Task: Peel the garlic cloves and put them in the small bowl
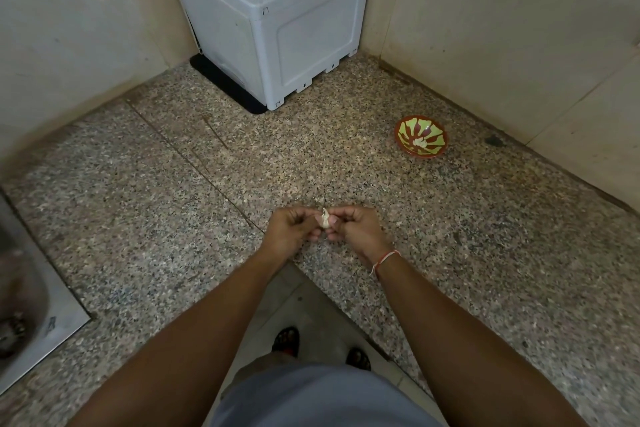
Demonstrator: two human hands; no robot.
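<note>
Garlic clove (pixel 325 218) held up just above the worktop's (pixel 173 201) front edge, near the inner corner of the L-shaped granite top. Clove's long axis runs roughly upright, pointed tip up, a flap of papery skin showing at the top. Left hand (pixel 294 227) and right hand (pixel 353 227) meet on it from either side; fingers of both curl in and pinch the clove between thumb and fingertips. Looks mid-peel, skin partly on, though too small to be sure.

Small bowl (pixel 421 136), red with yellow-green pattern, sits toward the worktop's back right, close to the right wall, well apart from the hands. Pale bits in its centre, probably peeled cloves. Bowl lies forward and right of the clove, so the right hand is the nearer one for the drop.

Grey plastic crate (pixel 266 21) in the back corner. Steel sink (pixel 31 288) at the left edge.
</note>
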